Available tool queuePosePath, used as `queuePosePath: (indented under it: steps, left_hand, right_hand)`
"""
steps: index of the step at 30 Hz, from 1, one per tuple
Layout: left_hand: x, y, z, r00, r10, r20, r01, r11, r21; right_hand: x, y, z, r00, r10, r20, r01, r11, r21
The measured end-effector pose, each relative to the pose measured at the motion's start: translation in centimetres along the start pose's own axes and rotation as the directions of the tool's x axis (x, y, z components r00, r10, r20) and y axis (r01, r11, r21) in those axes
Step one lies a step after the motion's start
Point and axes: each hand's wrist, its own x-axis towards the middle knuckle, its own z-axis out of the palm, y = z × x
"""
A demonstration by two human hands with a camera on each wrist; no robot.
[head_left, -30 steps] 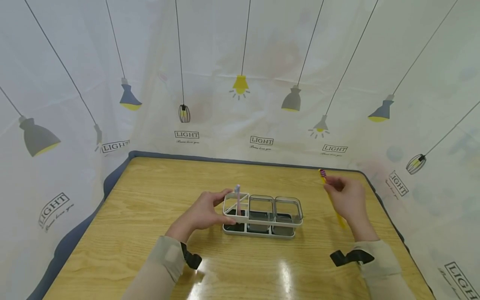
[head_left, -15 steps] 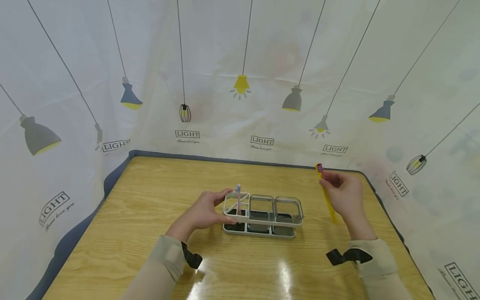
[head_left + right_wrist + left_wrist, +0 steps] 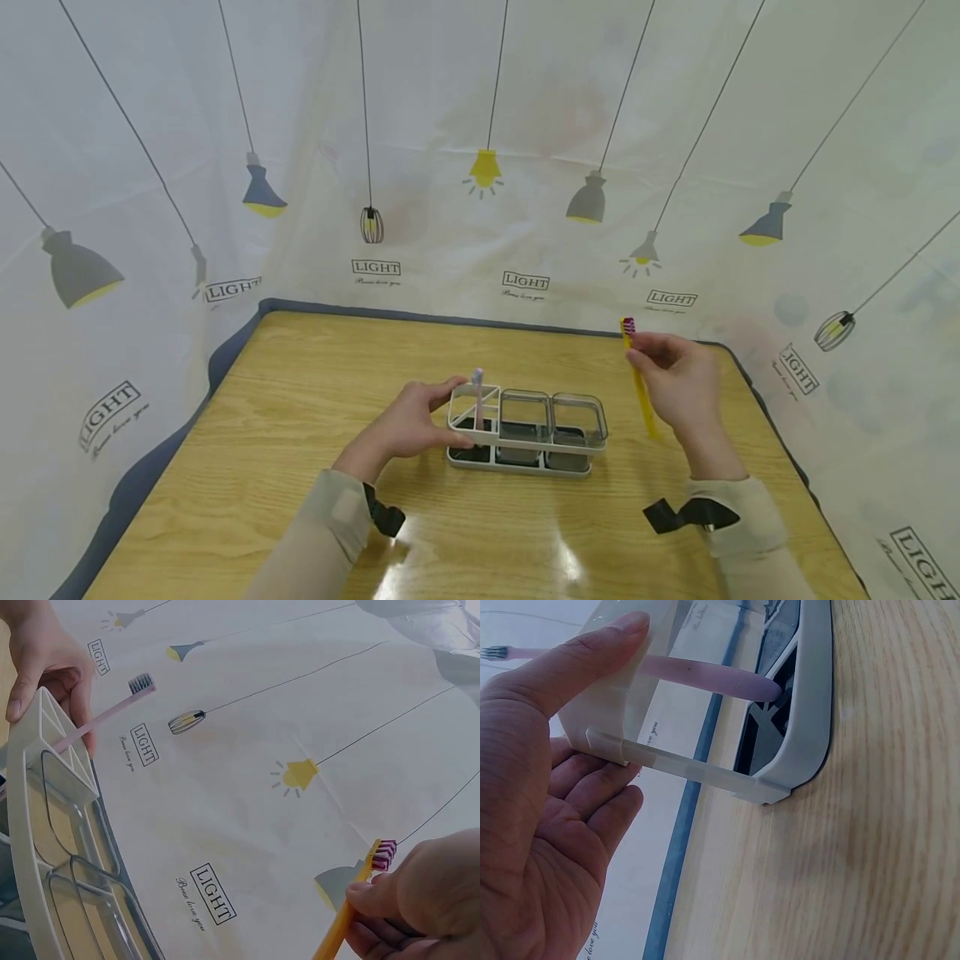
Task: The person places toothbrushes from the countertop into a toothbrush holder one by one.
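A white toothbrush holder [image 3: 525, 444] with divided slots at its left end and two clear cups [image 3: 577, 417] stands on the table. My left hand [image 3: 408, 421] grips that left end, thumb in front and fingers behind. Through the slots a pink toothbrush [image 3: 705, 677] stands upright, its handle end on the dark base and its bristles above the rim. To the right of the holder and apart from it, my right hand [image 3: 684, 383] pinches a yellow toothbrush [image 3: 642, 396] near its head. Purple bristles [image 3: 384, 856] point up, and the handle hangs down above the table.
The wooden table [image 3: 315, 358] has a dark blue edge. Behind it and at both sides hangs a pale curtain [image 3: 435, 100] printed with lamps and the word LIGHT. Each wrist wears a black strap [image 3: 697, 514].
My right hand has moved left and slightly up with the yellow toothbrush, which has turned closer to upright. My left hand and the holder have kept their place.
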Motion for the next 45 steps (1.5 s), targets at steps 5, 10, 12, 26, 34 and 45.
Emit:
queuePosePath:
  steps: [5, 10, 12, 26, 34, 45]
  left_hand:
    - [0.1, -0.2, 0.0, 1.000, -0.003, 0.000, 0.003, 1.000, 0.008]
    - [0.0, -0.1, 0.0, 1.000, -0.009, 0.006, 0.009, 1.000, 0.006]
    - [0.0, 0.0, 0.0, 1.000, -0.012, 0.007, 0.012, 1.000, 0.007]
    - [0.0, 0.1, 0.0, 1.000, -0.015, 0.011, 0.015, 1.000, -0.006]
    - [-0.2, 0.0, -0.1, 1.000, -0.014, 0.011, 0.014, 1.000, -0.001]
    - [-0.2, -0.1, -0.3, 1.000, -0.008, 0.020, 0.008, 1.000, 0.004]
  right_hand:
    - [-0.1, -1.1, 0.4, 1.000, -0.016, 0.006, 0.016, 0.998, 0.059]
    - [0.1, -2.0, 0.9, 0.999, -0.030, 0.014, 0.029, 0.994, 0.105]
    - [0.1, -2.4, 1.1, 0.999, -0.029, 0.019, 0.026, 0.990, 0.139]
    - [0.3, -4.3, 3.4, 0.999, -0.050, -0.016, 0.053, 0.932, 0.359]
    - [0.0, -5.0, 5.5, 0.997, -0.075, 0.003, 0.065, 0.885, 0.461]
    - [-0.6, -6.3, 8.3, 0.993, -0.119, -0.004, 0.101, 0.816, 0.569]
